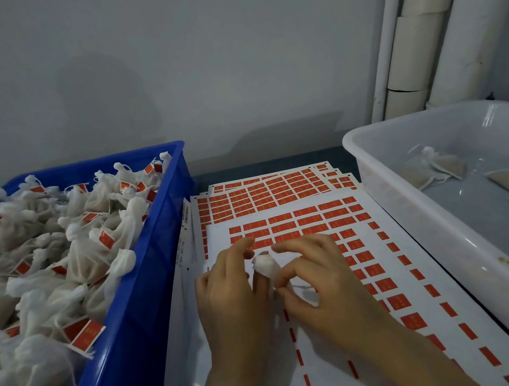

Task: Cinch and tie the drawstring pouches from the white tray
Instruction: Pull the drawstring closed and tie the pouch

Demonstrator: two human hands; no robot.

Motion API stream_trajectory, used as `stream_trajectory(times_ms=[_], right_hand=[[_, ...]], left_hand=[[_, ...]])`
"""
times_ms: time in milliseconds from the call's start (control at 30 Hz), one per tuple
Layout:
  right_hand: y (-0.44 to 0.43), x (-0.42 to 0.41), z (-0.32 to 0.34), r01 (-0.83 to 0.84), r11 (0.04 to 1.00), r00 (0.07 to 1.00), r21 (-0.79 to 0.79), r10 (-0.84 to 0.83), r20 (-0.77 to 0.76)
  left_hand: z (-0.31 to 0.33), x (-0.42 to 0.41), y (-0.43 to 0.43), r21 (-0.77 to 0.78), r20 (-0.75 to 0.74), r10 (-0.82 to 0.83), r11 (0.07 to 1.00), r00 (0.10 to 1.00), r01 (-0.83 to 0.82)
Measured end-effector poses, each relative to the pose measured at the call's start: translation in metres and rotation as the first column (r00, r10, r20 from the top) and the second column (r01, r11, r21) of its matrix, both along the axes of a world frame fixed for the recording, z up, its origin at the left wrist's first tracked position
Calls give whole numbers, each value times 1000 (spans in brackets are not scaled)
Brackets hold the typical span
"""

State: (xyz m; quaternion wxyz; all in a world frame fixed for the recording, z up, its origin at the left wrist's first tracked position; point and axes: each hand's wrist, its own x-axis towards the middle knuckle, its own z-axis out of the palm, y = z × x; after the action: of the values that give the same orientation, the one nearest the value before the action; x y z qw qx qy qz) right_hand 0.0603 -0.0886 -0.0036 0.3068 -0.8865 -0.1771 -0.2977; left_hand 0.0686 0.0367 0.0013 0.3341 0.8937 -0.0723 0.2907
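We see both hands over the sticker sheets [374,244] on the desk, between blue crate [148,263] and white tray [402,210]. The left hand [232,305] and right hand [326,291] each hold a pinching grip on one small white pouch [265,265] between them. Tied pouches [68,255] fill the crate; a few untied pouches [438,167] lie in the tray.
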Motion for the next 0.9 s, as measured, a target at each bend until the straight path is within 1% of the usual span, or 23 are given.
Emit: stream_trajectory(times_ms=[100,167,267,333,400,500,600,667,767,833,900], right_hand=[[2,-1,0,-48,997,999,58,47,22],[1,-1,0,-38,997,999,74,38,7],[1,-1,-3,-27,995,998,99,33,-56],[1,0,-5,-5,996,997,85,12,-80],[0,2,-6,21,998,996,58,-17,-83],[-1,3,-9,44,999,999,-29,-44,-21],[1,3,-10,86,990,996,-114,-84,23],[2,3,-10,111,985,994,-134,-107,32],[2,3,-9,110,986,994,-128,-109,20],[3,2,-9,99,992,995,-81,-98,20],[5,1,-8,94,995,995,-17,-94,21]], left_hand=[[-3,2,-1,-152,-53,21,988,998,-29],[-5,3,-2,-177,-52,35,983,998,-43],[-5,3,-4,-186,-63,30,982,998,-41],[-6,4,-4,-254,-104,17,966,994,-43],[-6,6,-5,-377,-192,-2,924,981,-72],[-5,9,-6,-521,-375,-71,841,924,-147],[-6,11,-6,-617,-464,-146,761,874,-200],[-6,12,-6,-675,-472,-188,705,861,-217],[-7,12,-6,-752,-445,-253,626,859,-205],[-6,12,-6,-790,-418,-294,585,860,-184],[-6,11,-6,-808,-391,-351,574,851,-134]])
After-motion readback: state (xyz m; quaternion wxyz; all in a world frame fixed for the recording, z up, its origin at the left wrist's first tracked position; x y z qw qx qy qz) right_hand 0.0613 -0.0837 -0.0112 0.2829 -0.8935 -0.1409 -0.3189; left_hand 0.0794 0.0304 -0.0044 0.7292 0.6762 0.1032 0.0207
